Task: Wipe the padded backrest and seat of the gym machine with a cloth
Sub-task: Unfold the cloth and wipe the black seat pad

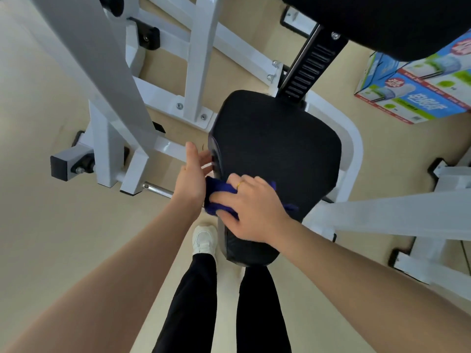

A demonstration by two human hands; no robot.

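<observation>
The black padded seat (277, 149) of the gym machine fills the middle of the view. The black padded backrest (397, 24) hangs at the top right. My right hand (252, 207) lies flat on a dark blue cloth (216, 193), pressing it against the seat's near left part. My left hand (195, 171) is beside the seat's left edge, fingers spread and touching its side, holding nothing. Part of the cloth is hidden under my right hand.
White steel frame bars (196, 54) stand to the left and behind the seat, another bar (397, 215) crosses at the right. A black slotted post (309, 70) joins seat and backrest. Printed cardboard boxes (420, 87) sit on the beige floor at right. My legs and a white shoe (204, 238) are below.
</observation>
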